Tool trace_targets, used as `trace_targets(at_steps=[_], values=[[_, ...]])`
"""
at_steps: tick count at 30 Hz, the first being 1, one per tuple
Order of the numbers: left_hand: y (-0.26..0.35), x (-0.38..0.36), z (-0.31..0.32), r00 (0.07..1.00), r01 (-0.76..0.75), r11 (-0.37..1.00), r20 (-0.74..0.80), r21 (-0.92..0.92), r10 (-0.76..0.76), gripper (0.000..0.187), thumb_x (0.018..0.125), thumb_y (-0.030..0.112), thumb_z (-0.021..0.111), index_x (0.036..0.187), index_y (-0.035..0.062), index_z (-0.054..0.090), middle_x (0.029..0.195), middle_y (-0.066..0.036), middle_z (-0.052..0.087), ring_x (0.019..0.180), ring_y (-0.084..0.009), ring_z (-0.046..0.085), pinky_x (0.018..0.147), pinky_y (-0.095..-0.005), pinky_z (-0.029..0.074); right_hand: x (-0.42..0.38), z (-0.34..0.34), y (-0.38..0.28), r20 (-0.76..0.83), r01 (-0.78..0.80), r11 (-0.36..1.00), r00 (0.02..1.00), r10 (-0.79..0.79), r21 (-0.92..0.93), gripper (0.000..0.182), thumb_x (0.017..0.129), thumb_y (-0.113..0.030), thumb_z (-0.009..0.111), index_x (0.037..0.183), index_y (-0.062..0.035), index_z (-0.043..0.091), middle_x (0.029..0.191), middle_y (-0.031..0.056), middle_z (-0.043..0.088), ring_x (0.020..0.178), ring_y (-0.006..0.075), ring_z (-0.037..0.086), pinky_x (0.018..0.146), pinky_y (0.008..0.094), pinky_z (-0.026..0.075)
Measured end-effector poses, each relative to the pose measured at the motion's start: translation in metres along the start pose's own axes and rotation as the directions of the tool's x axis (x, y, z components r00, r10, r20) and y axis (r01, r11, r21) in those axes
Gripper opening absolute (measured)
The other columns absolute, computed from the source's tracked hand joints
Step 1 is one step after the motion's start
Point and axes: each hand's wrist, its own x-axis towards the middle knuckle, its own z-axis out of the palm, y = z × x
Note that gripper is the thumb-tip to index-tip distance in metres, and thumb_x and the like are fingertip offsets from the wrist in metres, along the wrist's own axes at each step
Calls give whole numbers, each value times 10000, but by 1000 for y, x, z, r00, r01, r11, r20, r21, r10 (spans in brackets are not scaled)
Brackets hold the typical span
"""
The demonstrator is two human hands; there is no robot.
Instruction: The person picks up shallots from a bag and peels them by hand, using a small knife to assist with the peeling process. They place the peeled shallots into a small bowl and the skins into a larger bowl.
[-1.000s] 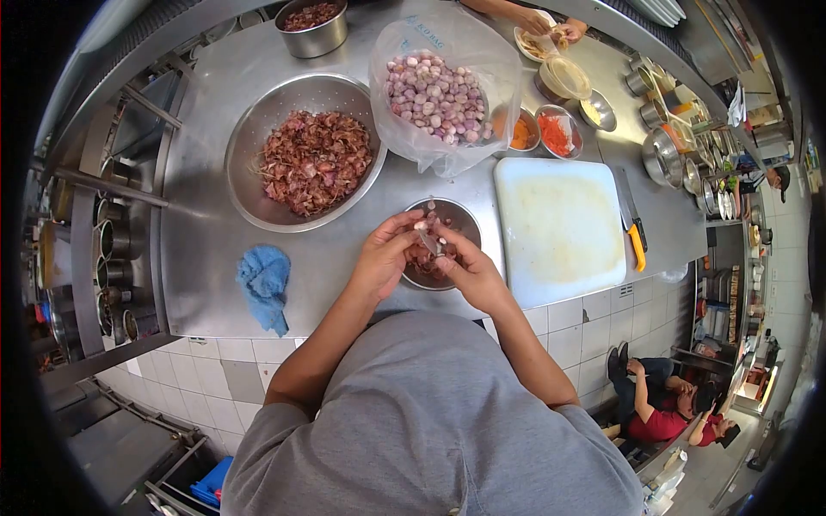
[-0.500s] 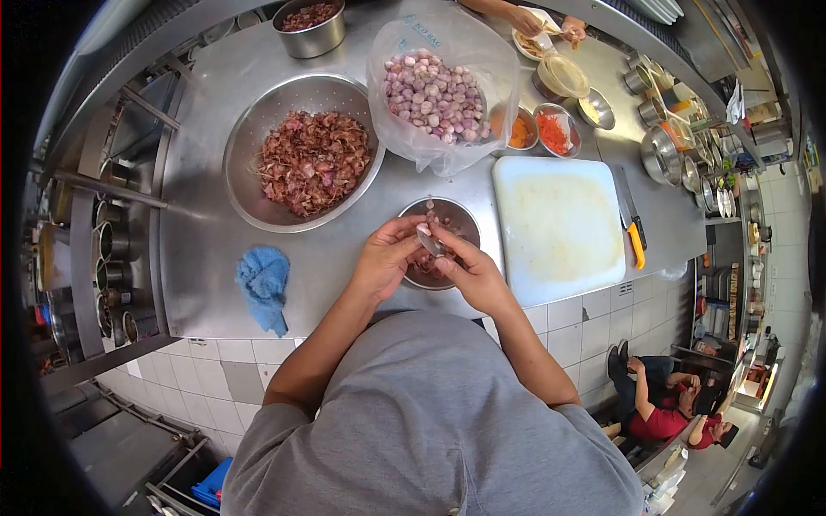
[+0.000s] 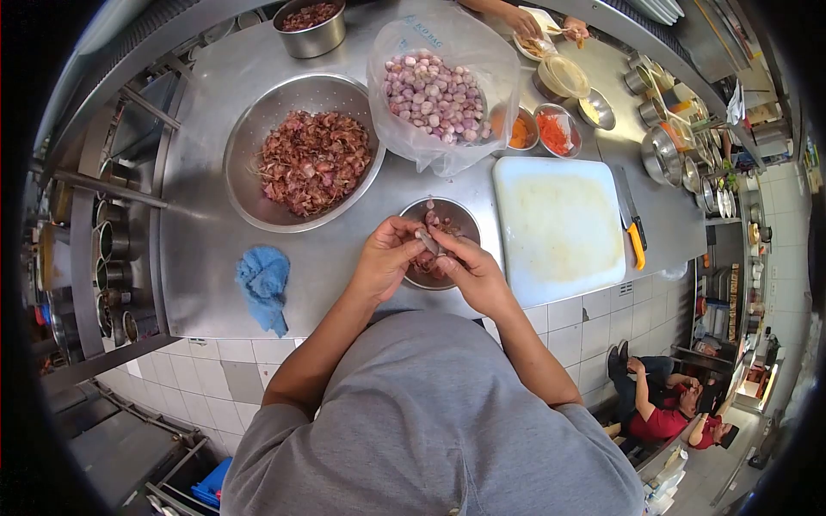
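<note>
Over a small metal bowl (image 3: pixel 467 213) with reddish skins in it, my two hands meet. My left hand (image 3: pixel 387 254) is closed, thumb and fingers pinching a small pale shallot (image 3: pixel 421 232). In my right hand (image 3: pixel 476 273) is a small knife (image 3: pixel 429 243), its short grey blade lying against the shallot; the handle is hidden in the fingers. Beyond them stands a clear plastic bag (image 3: pixel 398 148) of peeled shallots (image 3: pixel 434 96). To the left sits a large perforated colander (image 3: pixel 245 185) heaped with unpeeled shallots and loose skins (image 3: pixel 311 163).
A white cutting board (image 3: pixel 561 225) lies right of the bowl, beside a yellow-handled knife (image 3: pixel 635 230). A blue cloth (image 3: pixel 262 284) is at the left. Bowls with orange slices (image 3: pixel 521 133) and red pieces (image 3: pixel 555 133) stand behind. Another person's hands (image 3: pixel 527 23) work at the far edge.
The knife blade has turned slightly against the shallot, while both hands stay over the bowl. At the far edge, the other person's hands have shifted a little.
</note>
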Motion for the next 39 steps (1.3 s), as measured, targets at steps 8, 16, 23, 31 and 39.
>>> trace_targets(at_steps=[8, 16, 23, 31, 39], values=[[10, 2, 8, 989, 134, 989, -51, -58, -137, 191, 951, 58, 584, 1140, 37, 597, 1081, -79, 645, 911, -173, 662, 802, -302, 568, -3, 0, -3, 25, -317, 726, 924, 382, 611, 431, 999, -150, 543, 1426, -163, 480, 713, -78, 470, 513, 21, 291, 445, 185, 240], [2, 0, -3, 997, 69, 997, -39, -31, -70, 226, 953, 75, 577, 1170, 20, 609, 1045, -96, 666, 879, -180, 666, 749, -291, 559, -2, -2, -26, 48, -192, 965, 981, 186, 178, 487, 978, -79, 551, 1449, -82, 428, 1353, 56, 540, 1188, 142, 512, 1007, 268, 401], [1, -2, -5, 998, 54, 998, -36, 45, -52, 248, 937, 64, 598, 1181, 19, 609, 1051, -89, 669, 884, -166, 661, 740, -285, 552, -3, -1, -21, 41, -217, 973, 976, 214, 85, 444, 963, -60, 566, 1401, -72, 491, 1410, 74, 522, 1292, 169, 469, 1082, 285, 353], [4, 0, 1, 995, 75, 997, -62, 32, -73, 248, 925, 53, 575, 1165, -1, 606, 1021, -106, 670, 839, -183, 670, 713, -281, 552, -6, 2, -11, 66, -330, 807, 937, 343, 489, 396, 993, -107, 538, 1388, -137, 524, 814, -45, 560, 573, 29, 382, 487, 185, 317], [3, 0, 1, 993, 95, 995, -78, 32, -93, 269, 913, 40, 559, 1173, -16, 601, 967, -131, 671, 809, -219, 675, 686, -285, 553, -3, 2, -1, -20, -328, 762, 913, 408, 558, 410, 998, -122, 533, 1405, -168, 506, 690, -78, 436, 522, 18, 315, 445, 189, 265]])
